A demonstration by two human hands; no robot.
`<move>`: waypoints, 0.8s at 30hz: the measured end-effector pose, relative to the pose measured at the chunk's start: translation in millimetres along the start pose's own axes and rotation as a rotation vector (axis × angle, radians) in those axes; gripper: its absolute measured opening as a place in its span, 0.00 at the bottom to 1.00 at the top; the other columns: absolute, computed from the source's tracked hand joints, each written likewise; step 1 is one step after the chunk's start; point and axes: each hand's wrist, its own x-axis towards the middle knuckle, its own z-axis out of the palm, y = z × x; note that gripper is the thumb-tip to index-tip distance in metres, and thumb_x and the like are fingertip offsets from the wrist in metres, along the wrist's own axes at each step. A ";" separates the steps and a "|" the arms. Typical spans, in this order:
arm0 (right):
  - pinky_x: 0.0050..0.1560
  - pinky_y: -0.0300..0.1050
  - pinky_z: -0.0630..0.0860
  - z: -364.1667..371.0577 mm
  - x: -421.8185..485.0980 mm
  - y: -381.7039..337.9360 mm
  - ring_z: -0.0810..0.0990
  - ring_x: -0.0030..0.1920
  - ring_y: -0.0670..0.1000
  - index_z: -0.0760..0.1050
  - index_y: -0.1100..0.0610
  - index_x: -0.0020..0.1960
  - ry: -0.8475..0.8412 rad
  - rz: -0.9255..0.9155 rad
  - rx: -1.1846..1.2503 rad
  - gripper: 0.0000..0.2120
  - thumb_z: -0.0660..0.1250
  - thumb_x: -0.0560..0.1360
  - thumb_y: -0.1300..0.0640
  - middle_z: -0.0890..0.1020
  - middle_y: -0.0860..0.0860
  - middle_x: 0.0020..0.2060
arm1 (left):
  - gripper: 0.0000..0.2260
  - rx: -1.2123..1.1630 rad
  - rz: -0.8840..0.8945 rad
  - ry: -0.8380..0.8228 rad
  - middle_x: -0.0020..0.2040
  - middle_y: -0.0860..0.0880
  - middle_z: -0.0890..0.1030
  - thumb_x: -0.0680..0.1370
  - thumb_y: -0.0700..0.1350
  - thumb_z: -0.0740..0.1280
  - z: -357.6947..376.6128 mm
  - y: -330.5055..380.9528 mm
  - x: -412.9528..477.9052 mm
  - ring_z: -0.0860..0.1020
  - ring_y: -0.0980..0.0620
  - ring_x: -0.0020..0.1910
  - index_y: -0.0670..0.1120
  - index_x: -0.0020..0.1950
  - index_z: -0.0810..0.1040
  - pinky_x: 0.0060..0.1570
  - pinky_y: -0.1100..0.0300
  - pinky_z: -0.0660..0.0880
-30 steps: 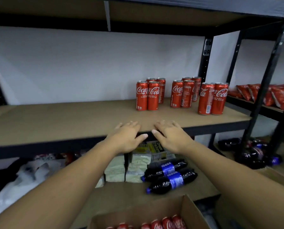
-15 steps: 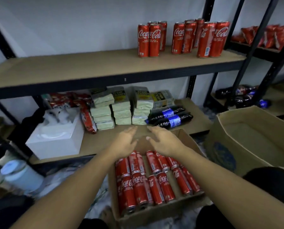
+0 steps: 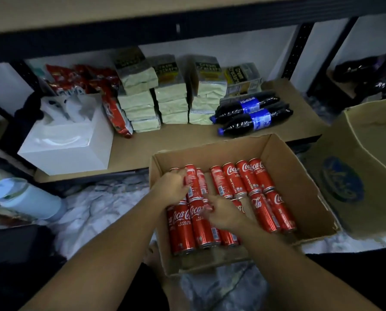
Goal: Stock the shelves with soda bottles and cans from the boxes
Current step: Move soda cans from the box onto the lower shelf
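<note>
Shelves (image 3: 187,30) have been left and the box (image 3: 299,171) below has been reached. Red cans (image 3: 261,207) are laid in it. One can (image 3: 192,182) is wrapped by left hand (image 3: 172,190) fingers; right hand (image 3: 224,214) fingers cannot be told. Another load is probably being picked.

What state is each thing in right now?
can box: open, partly filled.
cans: lying on their sides in the box.
left hand: grips one far-row can.
right hand: on the near-row cans, grip unclear.
Pepsi bottles: capped, lying on the lower shelf.
side box: open.
</note>
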 end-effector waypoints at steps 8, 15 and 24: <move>0.65 0.53 0.74 46.0 44.8 6.6 0.78 0.66 0.55 0.61 0.46 0.76 0.087 0.148 0.174 0.35 0.69 0.75 0.36 0.77 0.50 0.68 | 0.35 0.121 -0.141 -0.010 0.77 0.45 0.68 0.79 0.65 0.63 41.9 -14.2 71.9 0.62 0.41 0.75 0.50 0.80 0.57 0.71 0.38 0.60; 0.63 0.53 0.77 50.4 61.6 10.1 0.80 0.63 0.52 0.60 0.44 0.75 0.100 0.184 0.278 0.39 0.77 0.71 0.44 0.79 0.48 0.65 | 0.42 0.048 -0.162 0.012 0.70 0.51 0.75 0.67 0.73 0.71 60.6 -20.3 94.9 0.61 0.45 0.72 0.56 0.74 0.61 0.65 0.38 0.59; 0.57 0.50 0.81 48.9 52.6 21.9 0.82 0.52 0.44 0.69 0.45 0.65 0.107 0.202 0.445 0.30 0.80 0.68 0.50 0.81 0.40 0.52 | 0.45 0.177 -0.153 -0.051 0.63 0.48 0.78 0.67 0.77 0.65 69.9 -10.2 101.3 0.61 0.45 0.70 0.50 0.75 0.64 0.60 0.40 0.58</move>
